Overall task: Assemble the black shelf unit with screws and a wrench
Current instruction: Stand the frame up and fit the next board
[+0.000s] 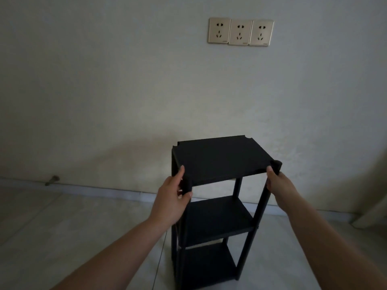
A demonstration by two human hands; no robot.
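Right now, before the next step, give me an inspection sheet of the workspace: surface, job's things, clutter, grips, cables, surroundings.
Surface: pale tiled floor, dim light.
Job's things: black shelf unit stands upright by the wall, three shelves fitted; top shelf in place. Screws and wrench: nothing seen.
Clutter: small grey object at the base of the wall, too dim to identify.
Grips: left hand holds the near left post under the top shelf; right hand holds the near right post.
Cables: nothing seen.
Surroundings: plain wall with three sockets, nothing plugged in; pale curtain at the right edge.
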